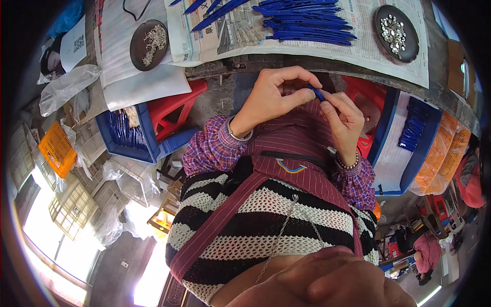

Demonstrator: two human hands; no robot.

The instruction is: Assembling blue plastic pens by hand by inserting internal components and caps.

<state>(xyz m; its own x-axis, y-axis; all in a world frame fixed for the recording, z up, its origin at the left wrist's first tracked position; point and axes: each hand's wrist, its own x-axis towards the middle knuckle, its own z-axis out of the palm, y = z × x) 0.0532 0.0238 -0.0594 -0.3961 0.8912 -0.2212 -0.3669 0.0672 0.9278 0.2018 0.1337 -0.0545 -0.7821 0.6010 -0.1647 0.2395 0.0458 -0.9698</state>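
Observation:
Between my two hands, just off the table's near edge, is a slim blue piece [317,94]. My left hand [280,96] pinches one end between thumb and forefinger. The thumb and fingers of my right hand [345,116] close on the other end; most of the piece is hidden by the fingers. Beyond them, many similar long blue pieces [307,23] lie side by side on newspaper [232,38]. A dark dish [135,48] with small silvery parts sits to the left. Another dark dish [382,25] at the right holds shiny round bits.
A blue bin [153,138] of blue pieces stands at lower left, beside a red stool [179,110]. On the right another blue bin [427,153] holds a bundle of blue pieces, with orange baskets [452,140] past it. A person in pink [428,250] is farther back.

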